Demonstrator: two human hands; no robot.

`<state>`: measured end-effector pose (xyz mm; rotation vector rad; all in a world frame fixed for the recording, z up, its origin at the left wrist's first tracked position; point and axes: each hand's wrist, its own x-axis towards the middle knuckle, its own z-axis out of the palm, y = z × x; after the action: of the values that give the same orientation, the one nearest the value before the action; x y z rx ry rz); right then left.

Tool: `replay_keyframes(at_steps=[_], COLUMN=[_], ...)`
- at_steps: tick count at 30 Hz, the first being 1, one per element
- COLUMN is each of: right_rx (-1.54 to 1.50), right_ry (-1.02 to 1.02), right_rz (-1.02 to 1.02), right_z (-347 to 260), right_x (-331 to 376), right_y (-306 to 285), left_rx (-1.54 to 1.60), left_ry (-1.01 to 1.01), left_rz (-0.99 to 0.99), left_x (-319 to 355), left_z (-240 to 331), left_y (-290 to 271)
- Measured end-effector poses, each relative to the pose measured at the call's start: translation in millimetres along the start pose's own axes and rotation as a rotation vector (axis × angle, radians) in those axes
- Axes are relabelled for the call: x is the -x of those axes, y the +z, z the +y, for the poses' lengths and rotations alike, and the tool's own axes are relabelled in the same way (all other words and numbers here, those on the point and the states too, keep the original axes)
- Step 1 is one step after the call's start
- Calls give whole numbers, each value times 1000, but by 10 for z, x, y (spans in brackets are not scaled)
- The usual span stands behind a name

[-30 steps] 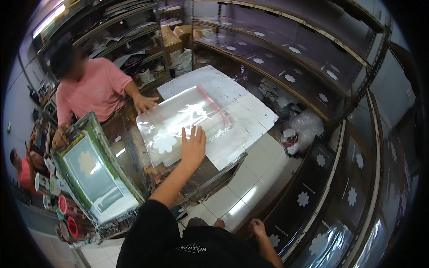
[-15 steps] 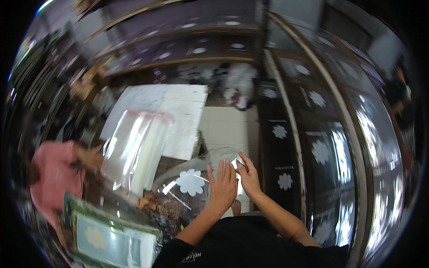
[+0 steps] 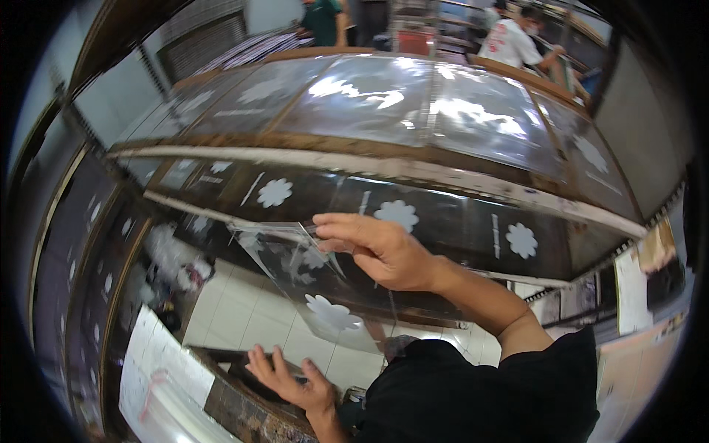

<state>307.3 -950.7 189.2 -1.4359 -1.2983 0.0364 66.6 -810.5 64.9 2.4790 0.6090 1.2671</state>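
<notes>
A clear plastic sheet (image 3: pixel 299 277) with a white flower print (image 3: pixel 332 313) hangs tilted in front of me. My right hand (image 3: pixel 380 247) pinches it near its upper edge, fingers pointing left and thumb underneath. My left hand (image 3: pixel 294 385) is lower down, near the worktable edge. Its fingers are spread and nothing is in them; a gap separates it from the sheet. Beyond the sheet, a rack shelf (image 3: pixel 384 159) runs across the view. Similar sheets with white flowers (image 3: pixel 522 241) lie flat on its levels.
At lower left a white board (image 3: pixel 151 354) lies on a paint-stained table (image 3: pixel 251 406), with a stack of clear film on it. Another rack (image 3: pixel 81 280) stands at the left. Plastic bags (image 3: pixel 173 258) sit by the tiled floor (image 3: pixel 244 303). Two people (image 3: pixel 509 44) (image 3: pixel 323 22) are behind the rack.
My view has turned right, from the table to the rack. The sheet has come up off the table side in my right hand. My left hand has come away from it.
</notes>
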Motion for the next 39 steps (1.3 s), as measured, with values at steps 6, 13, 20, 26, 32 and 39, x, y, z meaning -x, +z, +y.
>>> replay_keyframes(at_steps=[6,13,20,26,32,39], right_rx=[286,394,448,470,391,339], right_ry=[161,277,483,762,959,993], right_rz=[195,511,631,768,710,645], right_z=[-1178,-2070,-2112,-1673,-807,-373], right_x=[303,504,931,1471,1858,1953], right_y=[-1288,-2929,-4988,-6113,-6472,-6595], left_rx=[203,377,330,234,264,244], left_ry=[-53,-138,-203,-233,-308,-385], left_rz=[44,-198,-516,-624,-752,-743], left_x=[-37,276,1145,2203,2889,3372], left_z=[104,251,361,202,252,346], left_y=[235,920,1603,2025,2285,2720])
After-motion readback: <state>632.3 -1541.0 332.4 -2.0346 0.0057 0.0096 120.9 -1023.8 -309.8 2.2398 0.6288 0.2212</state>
